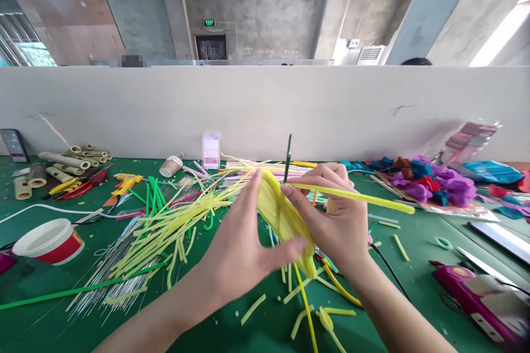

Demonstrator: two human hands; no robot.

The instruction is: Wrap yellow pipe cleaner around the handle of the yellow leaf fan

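In front of me is a flat, rounded yellow bundle of what look like pipe cleaners, folded side by side. A thin dark green stem rises upright beside it. My right hand is closed, pinching a yellow pipe cleaner at the bundle's upper edge, its free end reaching right. My left hand stands along the bundle's left side, fingers straight and thumb apart across the front, slightly blurred. Whether its fingers touch the bundle, I cannot tell. Another yellow strand hangs below.
Loose yellow-green pipe cleaners and silver wires lie left, near a paper cup and a yellow glue gun. A phone leans on the white partition. Rightward are purple flowers and a magenta power strip.
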